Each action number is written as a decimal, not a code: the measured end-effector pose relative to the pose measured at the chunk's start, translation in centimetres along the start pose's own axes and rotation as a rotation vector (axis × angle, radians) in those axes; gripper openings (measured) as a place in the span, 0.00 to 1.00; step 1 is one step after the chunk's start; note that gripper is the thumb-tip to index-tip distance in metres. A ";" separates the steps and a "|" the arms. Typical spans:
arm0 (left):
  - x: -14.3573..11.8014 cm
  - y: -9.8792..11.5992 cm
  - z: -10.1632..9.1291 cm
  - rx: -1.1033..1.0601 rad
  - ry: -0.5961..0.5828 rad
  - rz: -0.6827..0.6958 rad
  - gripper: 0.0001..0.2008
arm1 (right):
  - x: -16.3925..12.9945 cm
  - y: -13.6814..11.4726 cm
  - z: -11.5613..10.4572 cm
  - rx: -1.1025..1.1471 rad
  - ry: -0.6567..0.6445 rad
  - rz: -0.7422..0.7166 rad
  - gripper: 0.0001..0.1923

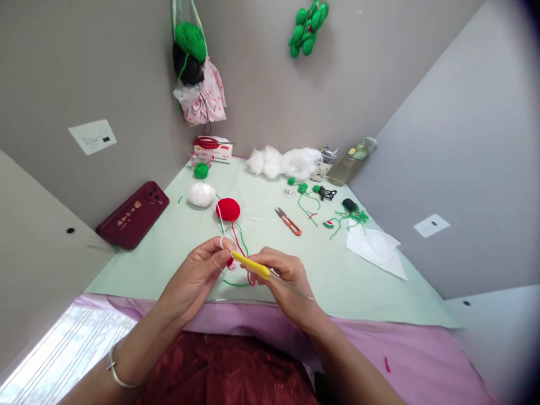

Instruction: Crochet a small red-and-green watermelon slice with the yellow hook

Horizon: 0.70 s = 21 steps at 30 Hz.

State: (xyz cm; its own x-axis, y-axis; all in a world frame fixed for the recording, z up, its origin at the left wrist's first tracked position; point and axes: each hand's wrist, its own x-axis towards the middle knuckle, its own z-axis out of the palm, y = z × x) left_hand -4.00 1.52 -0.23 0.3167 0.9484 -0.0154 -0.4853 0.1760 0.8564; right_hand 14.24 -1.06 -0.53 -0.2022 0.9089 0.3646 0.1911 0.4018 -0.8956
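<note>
Right, the yellow hook [252, 265] sits pinched in the right hand [280, 278], fingers clamped along its handle, tip aimed left into a tiny red-and-white piece [232, 263] that the left hand [198, 275] grips between thumb and fingertips, all just above the near edge of the worktop [169, 247]. White yarn loops over the left forefinger, and red and green strands [240, 242] trail back toward the red ball [228, 209], with a white ball [201, 194] and a small green ball [201, 170] beyond it. The risk, I'd judge: those strands cross close under the hook, so a careless pull could snag the wrong colour or roll the red ball off its spot; and if tension over the finger slackens, the loop could slip off the tip. Orange snips [288, 221] lie apart to the right, near green bits and scraps. Containers now: a clear cup [327, 159] by the back wall holds small tools, too small to tell which; a bottle [349, 163] beside it holds pale liquid; a pink pouch [201, 98] hanging on the wall carries green and dark yarn at its mouth. White stuffing [282, 161] lies loose beside the cup, and a dark red phone [133, 214] rests at the left.
</note>
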 end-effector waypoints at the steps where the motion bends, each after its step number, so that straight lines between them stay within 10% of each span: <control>1: 0.0 -0.1 -0.2 -0.072 -0.016 -0.047 0.16 | 0.1 -0.1 -0.2 -0.021 -0.022 -0.026 0.13; 5: -0.1 -0.4 -0.9 -0.271 -0.037 -0.154 0.17 | 1.8 0.0 -2.3 -0.215 -0.222 0.027 0.18; 10: 0.1 -0.7 -2.0 -0.432 0.028 -0.179 0.14 | 6.6 3.3 -6.9 -1.140 -0.105 0.264 0.12; 21: 0.9 -0.9 -2.3 -0.539 0.113 -0.112 0.13 | 9.0 8.5 -10.4 -0.964 -0.020 0.415 0.17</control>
State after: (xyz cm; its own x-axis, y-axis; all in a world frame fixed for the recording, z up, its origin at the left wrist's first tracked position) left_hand -5.12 2.76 -2.20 0.3154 0.9332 -0.1720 -0.8108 0.3592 0.4622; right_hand 24.06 11.75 -2.20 0.0406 0.9972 0.0630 0.9313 -0.0149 -0.3639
